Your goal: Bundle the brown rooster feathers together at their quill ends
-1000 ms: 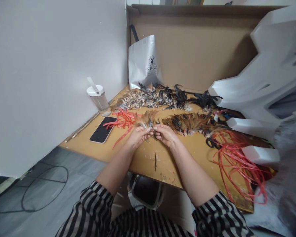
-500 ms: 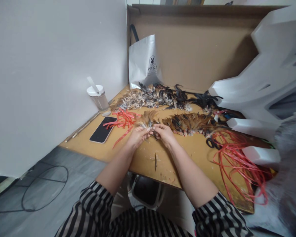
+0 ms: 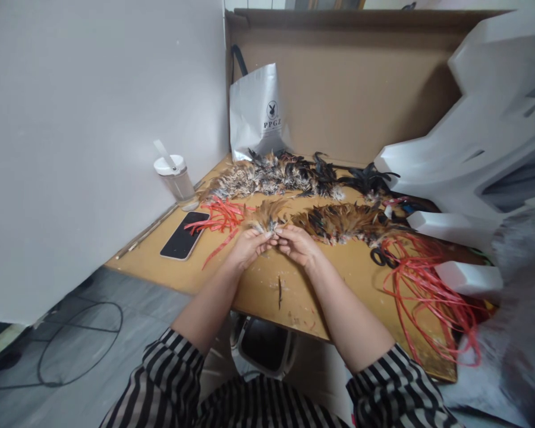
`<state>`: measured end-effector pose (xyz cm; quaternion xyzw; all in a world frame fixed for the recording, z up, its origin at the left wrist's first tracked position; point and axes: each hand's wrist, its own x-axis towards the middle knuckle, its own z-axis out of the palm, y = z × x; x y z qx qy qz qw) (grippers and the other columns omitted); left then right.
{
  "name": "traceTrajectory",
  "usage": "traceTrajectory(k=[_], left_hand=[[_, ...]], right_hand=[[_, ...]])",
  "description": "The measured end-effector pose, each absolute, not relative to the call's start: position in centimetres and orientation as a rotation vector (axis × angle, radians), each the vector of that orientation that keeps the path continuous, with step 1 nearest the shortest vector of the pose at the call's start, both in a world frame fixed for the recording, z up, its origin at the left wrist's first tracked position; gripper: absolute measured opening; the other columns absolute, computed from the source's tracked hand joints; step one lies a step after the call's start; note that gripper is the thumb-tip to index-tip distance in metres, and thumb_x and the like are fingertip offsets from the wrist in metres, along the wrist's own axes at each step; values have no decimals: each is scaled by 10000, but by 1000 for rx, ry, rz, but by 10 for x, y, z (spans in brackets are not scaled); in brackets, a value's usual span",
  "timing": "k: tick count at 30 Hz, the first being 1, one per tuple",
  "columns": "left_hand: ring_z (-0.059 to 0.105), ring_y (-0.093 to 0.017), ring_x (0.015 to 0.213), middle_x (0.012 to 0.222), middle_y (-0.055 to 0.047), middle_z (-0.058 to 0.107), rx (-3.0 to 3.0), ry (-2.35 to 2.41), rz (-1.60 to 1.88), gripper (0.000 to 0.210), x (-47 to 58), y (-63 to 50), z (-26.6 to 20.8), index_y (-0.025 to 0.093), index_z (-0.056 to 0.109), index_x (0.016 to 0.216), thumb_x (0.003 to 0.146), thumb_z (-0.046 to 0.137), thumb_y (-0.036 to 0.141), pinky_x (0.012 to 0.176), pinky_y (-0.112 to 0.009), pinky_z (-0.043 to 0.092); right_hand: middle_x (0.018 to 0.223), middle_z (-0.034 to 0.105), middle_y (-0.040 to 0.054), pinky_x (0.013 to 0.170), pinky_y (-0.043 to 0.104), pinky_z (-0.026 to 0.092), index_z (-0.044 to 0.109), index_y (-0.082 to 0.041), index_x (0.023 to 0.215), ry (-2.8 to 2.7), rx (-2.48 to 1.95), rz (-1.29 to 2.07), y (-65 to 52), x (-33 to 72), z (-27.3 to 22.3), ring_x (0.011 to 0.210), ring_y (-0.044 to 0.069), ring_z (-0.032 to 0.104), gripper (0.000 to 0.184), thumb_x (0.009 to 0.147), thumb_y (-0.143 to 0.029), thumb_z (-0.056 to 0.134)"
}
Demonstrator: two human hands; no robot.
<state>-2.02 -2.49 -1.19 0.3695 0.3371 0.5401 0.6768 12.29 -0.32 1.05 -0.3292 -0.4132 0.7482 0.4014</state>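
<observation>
A small bundle of tan feathers [image 3: 267,215] fans out over the wooden table [image 3: 339,279]. My left hand [image 3: 248,247] pinches its quill ends from the left. My right hand [image 3: 299,244] meets it fingertip to fingertip and grips the same quill ends from the right. A heap of short red strips [image 3: 220,215] lies just left of my left hand. A row of brown feathers [image 3: 343,221] lies right of my right hand. Darker mixed feathers [image 3: 285,176] stretch along the back of the table.
A black phone [image 3: 182,235] and a lidded plastic cup [image 3: 175,178] sit at the left. A white paper bag [image 3: 258,113] leans on the cardboard back wall. Long red cords [image 3: 428,291], black scissors [image 3: 381,257] and white foam blocks [image 3: 468,278] fill the right side.
Both hands stay pinched together on the feather bundle, with only small finger movement. The view has shifted slightly.
</observation>
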Motion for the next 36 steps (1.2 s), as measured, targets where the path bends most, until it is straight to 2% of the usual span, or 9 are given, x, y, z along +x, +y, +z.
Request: traceTrajectory(k=[4,9,14,21,30,36], left_hand=[[607,-93,605,762,-93,675,804,851,1267,251,-22,-21,-17,81,645,792,620,710,251,536,-168,446],[618,-116,597,774,-110,677,853,956,1319,311,-19,-19,-18,74,644,783,581,729,293,510,-177,450],[615,-120,562,662,-78,666,905,972,1313,312,-15,-19,-19,79,645,761,562,736,302,495,-180,445],[607,-117,560,649,-82,665,918,951,1259,296,-16,-18,-22,81,648,744,565,736,299,504,-183,445],[585,-72,582,733,-85,670,795,831,1323,197,-22,-19,-20,79,647,753,632,697,225,538,-156,442],[588,-59,605,743,-67,667,663,760,1379,108,-27,-16,-19,87,637,752,681,651,166,524,-132,430]], right_hand=[[511,548,-20,388,187,233,614,-135,665,-1143,-993,1521,-2,119,11,405,42,358,238,534,-301,722],[623,619,12,511,226,368,635,-142,656,-1257,-1062,1235,-1,114,4,532,100,499,197,567,-309,688],[581,602,5,499,232,377,618,-145,650,-1270,-1077,1211,0,109,-4,502,106,493,190,587,-319,664],[582,610,13,505,234,388,614,-145,640,-1245,-1079,1241,-2,107,-2,508,110,505,213,568,-336,676],[471,531,-34,382,209,226,637,-146,717,-1162,-1092,1372,-3,113,7,372,51,328,326,513,-388,716],[455,499,-41,389,206,238,617,-146,659,-1278,-1111,1328,-6,116,12,385,50,327,293,538,-396,707]])
